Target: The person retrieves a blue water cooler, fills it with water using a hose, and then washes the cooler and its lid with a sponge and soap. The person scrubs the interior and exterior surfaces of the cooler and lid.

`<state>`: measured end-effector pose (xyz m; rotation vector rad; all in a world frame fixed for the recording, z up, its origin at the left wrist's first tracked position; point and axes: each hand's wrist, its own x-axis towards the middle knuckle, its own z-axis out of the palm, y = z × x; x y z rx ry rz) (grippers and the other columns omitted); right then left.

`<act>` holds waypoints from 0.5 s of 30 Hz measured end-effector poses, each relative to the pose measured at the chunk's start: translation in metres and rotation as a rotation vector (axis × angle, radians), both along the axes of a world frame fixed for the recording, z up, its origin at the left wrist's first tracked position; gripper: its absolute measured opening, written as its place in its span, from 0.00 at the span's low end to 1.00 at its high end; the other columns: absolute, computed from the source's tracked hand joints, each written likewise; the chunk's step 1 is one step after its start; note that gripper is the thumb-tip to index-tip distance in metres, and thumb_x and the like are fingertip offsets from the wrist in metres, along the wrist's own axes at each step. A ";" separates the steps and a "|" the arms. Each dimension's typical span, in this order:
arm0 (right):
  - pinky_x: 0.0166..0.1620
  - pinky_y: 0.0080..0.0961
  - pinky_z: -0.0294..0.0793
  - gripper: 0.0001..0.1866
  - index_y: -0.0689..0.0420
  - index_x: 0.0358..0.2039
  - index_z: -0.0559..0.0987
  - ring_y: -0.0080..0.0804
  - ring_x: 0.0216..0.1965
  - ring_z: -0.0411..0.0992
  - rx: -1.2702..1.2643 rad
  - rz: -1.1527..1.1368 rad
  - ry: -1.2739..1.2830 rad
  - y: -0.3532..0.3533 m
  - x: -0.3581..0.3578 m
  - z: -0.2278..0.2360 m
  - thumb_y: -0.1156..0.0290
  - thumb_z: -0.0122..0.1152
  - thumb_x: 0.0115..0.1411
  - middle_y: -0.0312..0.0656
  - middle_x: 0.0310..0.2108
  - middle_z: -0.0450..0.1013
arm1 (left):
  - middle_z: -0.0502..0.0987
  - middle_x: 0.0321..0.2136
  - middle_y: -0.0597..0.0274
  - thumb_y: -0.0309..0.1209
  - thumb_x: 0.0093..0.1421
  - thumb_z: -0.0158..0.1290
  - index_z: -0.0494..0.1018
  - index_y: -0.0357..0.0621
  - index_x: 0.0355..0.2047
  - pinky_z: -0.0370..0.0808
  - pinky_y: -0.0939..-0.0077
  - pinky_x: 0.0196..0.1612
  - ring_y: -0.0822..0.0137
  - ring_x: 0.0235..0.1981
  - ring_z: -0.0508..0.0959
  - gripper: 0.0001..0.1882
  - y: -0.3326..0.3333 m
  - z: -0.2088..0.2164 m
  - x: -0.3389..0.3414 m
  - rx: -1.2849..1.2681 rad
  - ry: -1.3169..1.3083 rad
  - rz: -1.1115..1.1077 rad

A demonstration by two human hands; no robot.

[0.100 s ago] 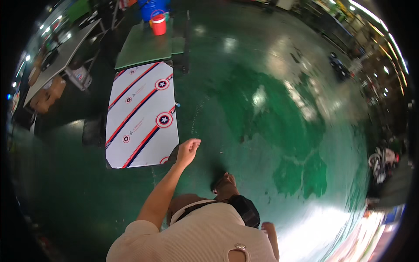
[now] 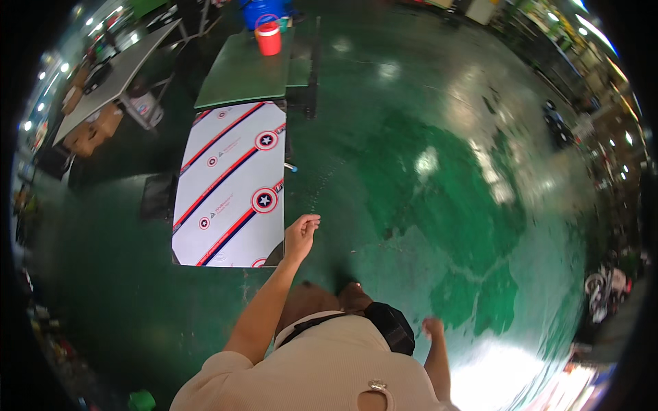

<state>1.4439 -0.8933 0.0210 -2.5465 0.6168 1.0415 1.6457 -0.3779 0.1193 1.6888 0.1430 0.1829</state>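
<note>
My left hand [image 2: 302,236] hangs out in front of me, fingers curled in and nothing seen in them. It appears just off the right edge of a white sheet [image 2: 233,198] with red and dark-blue diagonal stripes and round star emblems. That sheet lies flat, its near corners cut off and dark underneath. Down at my right side, my right hand [image 2: 433,327] is loosely closed and slightly blurred, with no object visible in it. Neither hand touches anything that I can see.
Beyond the sheet stands a green-topped table [image 2: 240,75] with a red bucket [image 2: 269,41] on it and a blue barrel [image 2: 262,12] behind. A grey table [image 2: 130,65] with cardboard boxes [image 2: 103,127] under it is at left. Green floor [image 2: 411,185] stretches right, with a motorcycle [image 2: 603,291] at the far right.
My right hand has swung forward and out from my side. My left hand has shifted slightly to the right. The view has turned a little, so the tables and barrel sit further right.
</note>
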 end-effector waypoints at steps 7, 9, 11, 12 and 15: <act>0.34 0.26 0.70 0.12 0.60 0.31 0.77 0.34 0.28 0.73 0.202 0.162 -0.751 0.043 0.516 0.127 0.71 0.45 0.52 0.43 0.23 0.74 | 0.77 0.30 0.60 0.25 0.61 0.43 0.72 0.37 0.38 0.72 0.82 0.35 0.72 0.33 0.77 0.09 -0.010 0.052 0.125 -0.052 0.179 0.258; 0.35 0.25 0.70 0.12 0.60 0.32 0.76 0.34 0.28 0.73 0.301 0.205 -0.798 0.081 0.608 0.141 0.72 0.44 0.52 0.44 0.24 0.74 | 0.76 0.28 0.62 0.25 0.60 0.42 0.72 0.36 0.38 0.72 0.83 0.33 0.73 0.30 0.76 0.10 0.003 0.025 0.178 -0.095 0.156 0.398; 0.35 0.25 0.70 0.10 0.61 0.31 0.75 0.32 0.27 0.71 0.466 0.312 -0.877 0.093 0.673 0.117 0.75 0.43 0.53 0.43 0.24 0.73 | 0.75 0.26 0.63 0.24 0.60 0.41 0.72 0.36 0.37 0.72 0.83 0.33 0.74 0.28 0.75 0.11 0.016 0.014 0.259 -0.147 0.208 0.480; 0.34 0.24 0.69 0.09 0.62 0.28 0.73 0.31 0.26 0.70 0.696 0.207 -0.819 0.090 0.701 0.092 0.75 0.42 0.54 0.42 0.23 0.72 | 0.75 0.26 0.63 0.24 0.59 0.41 0.72 0.35 0.37 0.72 0.83 0.33 0.74 0.28 0.75 0.11 0.018 0.015 0.309 -0.165 0.228 0.510; 0.27 0.28 0.66 0.08 0.58 0.28 0.73 0.31 0.24 0.68 0.389 0.318 -0.554 0.035 0.741 0.014 0.66 0.51 0.53 0.38 0.21 0.69 | 0.75 0.26 0.62 0.24 0.59 0.42 0.73 0.35 0.36 0.72 0.82 0.33 0.73 0.27 0.75 0.10 -0.001 0.055 0.478 -0.113 0.077 0.385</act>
